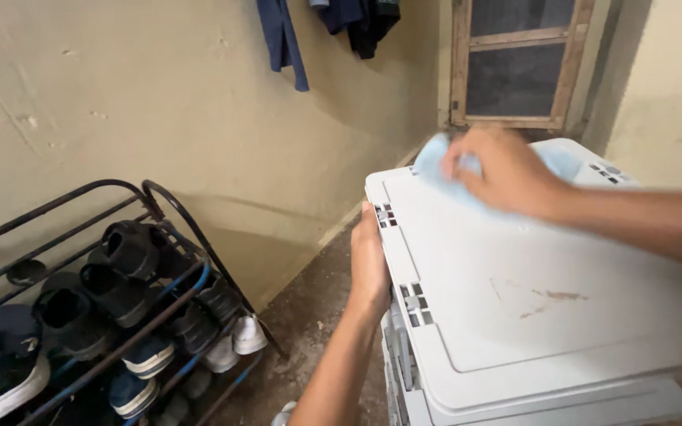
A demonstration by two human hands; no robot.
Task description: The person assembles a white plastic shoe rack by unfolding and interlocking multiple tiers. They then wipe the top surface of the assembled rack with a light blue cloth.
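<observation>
Presently bracing white machine (515,292) by left hand (369,268) flat against its side, right hand (507,170) clenched on blue cloth (436,158), pressing lid.

The light is soft and rather dim, with a warm yellowish tone on the plastered beige wall (159,102). The flat white plastic lid of the machine (530,284) is the brightest area, but it shows no hard glare. Under the black metal shoe rack (120,315) the shadows are deep, and the dark shoes lose detail there. The right hand (507,170) and the pale blue cloth (436,158) under it are smeared by motion blur. The left hand (369,264) is sharper. Straight lines bend slightly near the picture edges.
</observation>
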